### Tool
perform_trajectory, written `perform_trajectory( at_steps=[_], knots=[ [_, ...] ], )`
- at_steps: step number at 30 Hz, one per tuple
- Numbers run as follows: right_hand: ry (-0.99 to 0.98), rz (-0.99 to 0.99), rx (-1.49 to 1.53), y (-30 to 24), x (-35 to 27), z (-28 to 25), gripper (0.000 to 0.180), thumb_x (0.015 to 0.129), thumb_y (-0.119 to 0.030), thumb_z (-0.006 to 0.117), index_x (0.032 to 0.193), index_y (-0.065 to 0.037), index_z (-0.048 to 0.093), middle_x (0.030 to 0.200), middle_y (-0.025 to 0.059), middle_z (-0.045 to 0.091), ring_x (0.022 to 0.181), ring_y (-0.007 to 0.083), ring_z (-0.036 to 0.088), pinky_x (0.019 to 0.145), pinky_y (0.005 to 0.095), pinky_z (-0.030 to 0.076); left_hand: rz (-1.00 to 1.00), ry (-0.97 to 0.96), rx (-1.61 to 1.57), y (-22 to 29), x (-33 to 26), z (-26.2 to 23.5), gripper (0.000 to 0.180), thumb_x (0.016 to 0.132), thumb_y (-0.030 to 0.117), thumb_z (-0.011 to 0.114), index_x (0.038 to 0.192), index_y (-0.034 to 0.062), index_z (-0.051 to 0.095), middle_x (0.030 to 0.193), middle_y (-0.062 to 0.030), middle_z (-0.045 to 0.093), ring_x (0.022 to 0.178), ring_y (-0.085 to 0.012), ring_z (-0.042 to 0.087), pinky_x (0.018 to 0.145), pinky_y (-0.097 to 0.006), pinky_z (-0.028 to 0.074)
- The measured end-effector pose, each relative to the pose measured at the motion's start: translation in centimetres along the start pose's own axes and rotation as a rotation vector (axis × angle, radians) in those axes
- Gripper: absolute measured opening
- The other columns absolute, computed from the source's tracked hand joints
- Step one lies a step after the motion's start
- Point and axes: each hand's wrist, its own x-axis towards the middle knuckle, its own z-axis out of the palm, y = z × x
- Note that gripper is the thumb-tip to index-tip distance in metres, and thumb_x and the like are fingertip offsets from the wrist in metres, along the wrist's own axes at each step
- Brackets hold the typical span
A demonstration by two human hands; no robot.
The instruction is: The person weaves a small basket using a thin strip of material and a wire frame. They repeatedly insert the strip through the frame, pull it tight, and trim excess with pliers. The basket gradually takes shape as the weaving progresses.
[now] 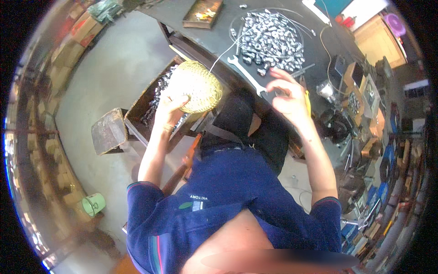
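Note:
My left hand (171, 107) grips the edge of a rounded, woven straw-coloured piece (200, 86), its thumb on top; bright glare washes out much of the weave. A thin pale wire (223, 56) runs between this piece and the dark table. My right hand (289, 96) hovers at the table's front edge, fingers bent and apart, with nothing visible in them. Beside its fingertips lies an open-ended spanner (246, 74). Just beyond is a big heap of small silver metal fittings (271, 39), ringed by loops of wire.
Below the woven piece, a wooden box (137, 112) contains more metal parts. A shallow tray (191, 19) sits at the table's far left. Tools and a small cup-shaped metal object (325, 88) crowd the right. A stool (109, 131) and green bucket (93, 204) stand left.

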Motion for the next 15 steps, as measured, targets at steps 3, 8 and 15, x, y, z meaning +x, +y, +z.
perform_trajectory(
  at_steps=[3, 8, 15],
  knots=[
    [-0.005, -0.14, 0.588, -2.8, 2.1, 4.4, 0.041, 0.053, 0.003, 0.05, 0.09, 0.002, 0.066, 0.121, 0.0199, 0.055, 0.13, 0.0289, 0.038, 0.11, 0.0398, 0.026, -0.01, 0.043, -0.073, -2.6, -0.2, 3.0, 0.057, 0.071, 0.001, 0.072, 0.123, -0.0025, 0.05, 0.114, -0.0119, 0.061, 0.105, -0.0215, 0.058, 0.094, -0.037, 0.045],
    [0.062, -0.222, 1.129, -2.4, 3.8, 8.1, 0.033, 0.073, -0.013, 0.048, 0.096, 0.008, 0.058, 0.108, 0.0277, 0.058, 0.102, 0.0365, 0.058, 0.098, 0.0515, 0.041, -0.076, 0.03, -0.118, -6.5, -1.5, 3.2, 0.056, 0.072, 0.002, 0.071, 0.123, -0.0036, 0.05, 0.116, -0.0117, 0.06, 0.107, -0.0214, 0.057, 0.096, -0.036, 0.042],
    [-0.051, 0.084, 1.553, -1.7, 2.1, 7.8, 0.015, 0.06, 0.003, 0.049, 0.073, 0.006, 0.057, 0.072, 0.0182, 0.058, 0.06, 0.0191, 0.049, 0.054, 0.029, 0.04, -0.294, -0.017, -0.153, -9.6, -4.0, 1.7, 0.049, 0.07, 0.003, 0.073, 0.116, -0.0032, 0.057, 0.111, -0.0121, 0.063, 0.102, -0.0205, 0.06, 0.093, -0.035, 0.045]
  ],
)
